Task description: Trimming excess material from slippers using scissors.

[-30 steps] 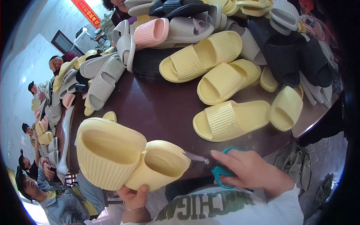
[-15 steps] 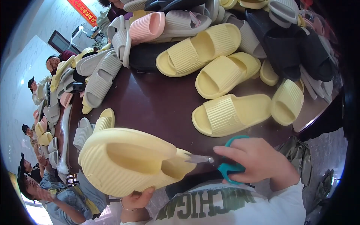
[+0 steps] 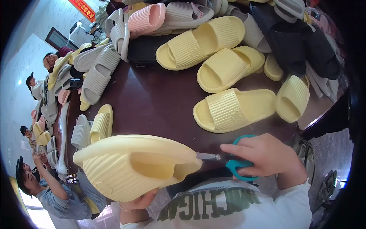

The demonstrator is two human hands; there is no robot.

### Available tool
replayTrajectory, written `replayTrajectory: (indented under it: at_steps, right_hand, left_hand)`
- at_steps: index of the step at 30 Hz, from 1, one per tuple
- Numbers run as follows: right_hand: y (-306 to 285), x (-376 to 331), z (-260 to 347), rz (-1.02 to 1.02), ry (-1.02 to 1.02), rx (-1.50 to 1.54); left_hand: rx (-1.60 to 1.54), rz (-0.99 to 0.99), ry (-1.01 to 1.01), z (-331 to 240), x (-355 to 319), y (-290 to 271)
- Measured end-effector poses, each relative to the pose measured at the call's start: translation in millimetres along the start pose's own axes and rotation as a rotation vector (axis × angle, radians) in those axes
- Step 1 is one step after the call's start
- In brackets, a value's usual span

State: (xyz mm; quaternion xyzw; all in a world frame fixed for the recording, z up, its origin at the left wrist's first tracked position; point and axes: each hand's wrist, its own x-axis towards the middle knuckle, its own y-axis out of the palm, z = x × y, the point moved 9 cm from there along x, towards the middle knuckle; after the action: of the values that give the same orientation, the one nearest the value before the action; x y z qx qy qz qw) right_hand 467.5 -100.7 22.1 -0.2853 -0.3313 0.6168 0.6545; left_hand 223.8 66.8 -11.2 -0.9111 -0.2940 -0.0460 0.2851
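Head view | left hand point(image 3: 139, 201) grips yellow slipper point(image 3: 133, 166) | right hand point(image 3: 268, 156) grips scissors point(image 3: 228, 162) | slipper pile point(image 3: 213, 34) behind

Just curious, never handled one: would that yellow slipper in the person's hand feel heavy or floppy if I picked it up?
Probably light: the left hand alone props the chunky yellow slipper from beneath. Likely soft yet springy: it keeps its thick shape unsupported while scissors in the right hand meet its edge. The ribbed strap should give some grip.
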Motion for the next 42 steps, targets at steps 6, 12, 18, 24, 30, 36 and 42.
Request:
replayTrajectory:
  at_steps: [6, 12, 18, 24, 30, 36, 42]
  right_hand:
    - [1.1, 0.5, -5.2, 0.065, 0.016, 0.045]
    - [4.0, 9.2, -0.1, 0.063, -0.009, 0.005]
    - [-12.8, -1.1, -8.0, -0.239, 0.047, 0.072]
    - [-4.1, 8.3, -1.9, -0.106, 0.068, 0.089]
    - [1.5, 26.3, 16.4, -0.046, 0.008, 0.019]
    - [8.0, 37.4, 31.5, 0.004, -0.141, 0.04]
    - [12.6, 31.8, 32.4, 0.056, -0.114, 0.044]
  left_hand:
    - [-0.152, -0.081, -0.059, -1.8, 8.2, 2.2]
    - [0.06, -0.086, -0.075, -20.3, 23.5, -8.9]
    - [0.099, 0.22, 0.205, -27.1, 36.7, 3.0]
    - [0.324, 0.268, 0.338, -48.6, 31.6, -0.9]
    - [0.395, 0.396, 0.288, -46.8, 34.9, 6.9]
    - [0.405, 0.437, 0.327, -47.5, 37.1, 15.5]
    - [0.421, 0.457, 0.339, -46.5, 31.8, 15.7]
